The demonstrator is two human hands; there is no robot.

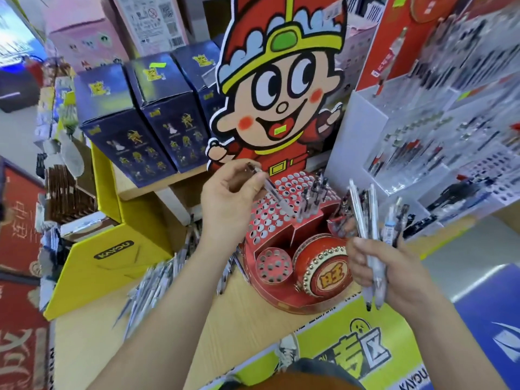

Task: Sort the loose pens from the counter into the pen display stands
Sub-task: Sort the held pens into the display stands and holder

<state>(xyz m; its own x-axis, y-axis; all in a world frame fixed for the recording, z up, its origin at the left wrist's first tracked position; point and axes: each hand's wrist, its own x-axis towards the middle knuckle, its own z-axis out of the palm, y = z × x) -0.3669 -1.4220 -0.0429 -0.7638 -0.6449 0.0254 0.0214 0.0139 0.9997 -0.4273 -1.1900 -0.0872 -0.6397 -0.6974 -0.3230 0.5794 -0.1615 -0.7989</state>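
On the counter [247,319], at centre, a pen stand [277,220], with a few upright pens [315,191] in its rear holes and a cartoon cutout [281,94] right behind it. Left of the stand, loose pens [152,282] on the counter; farther back on that side, a row of boxes [135,116]. To the right, pen racks [450,142].
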